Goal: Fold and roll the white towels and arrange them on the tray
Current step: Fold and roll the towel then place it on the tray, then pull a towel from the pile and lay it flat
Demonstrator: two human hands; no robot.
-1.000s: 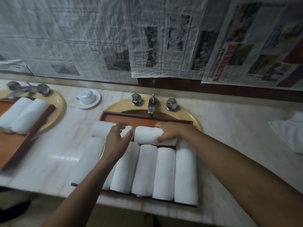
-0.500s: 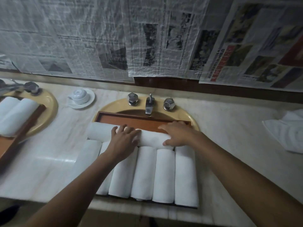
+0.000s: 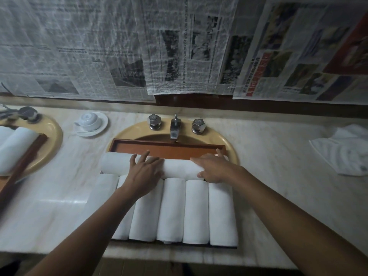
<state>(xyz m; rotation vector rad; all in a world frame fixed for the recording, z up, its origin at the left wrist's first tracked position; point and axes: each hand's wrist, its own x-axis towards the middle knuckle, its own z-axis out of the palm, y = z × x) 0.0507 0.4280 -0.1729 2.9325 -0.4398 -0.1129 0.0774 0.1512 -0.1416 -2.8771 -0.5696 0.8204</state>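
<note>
A brown wooden tray lies across the yellow basin. Several rolled white towels lie side by side along its near half. Two more rolled towels lie crosswise behind them: a left roll and a right roll. My left hand rests flat with spread fingers where the two crosswise rolls meet. My right hand lies flat on the right roll's right end, fingers straight. The far strip of the tray is bare wood.
A tap with two knobs stands behind the tray. A white cup on a saucer sits to the left. A second basin with a tray and rolled towels is at far left. Loose white towels lie at right.
The two crosswise rolls have closed up end to end into one line. My left hand has gone from hovering curled to lying flat on them; my right hand has slid right.
</note>
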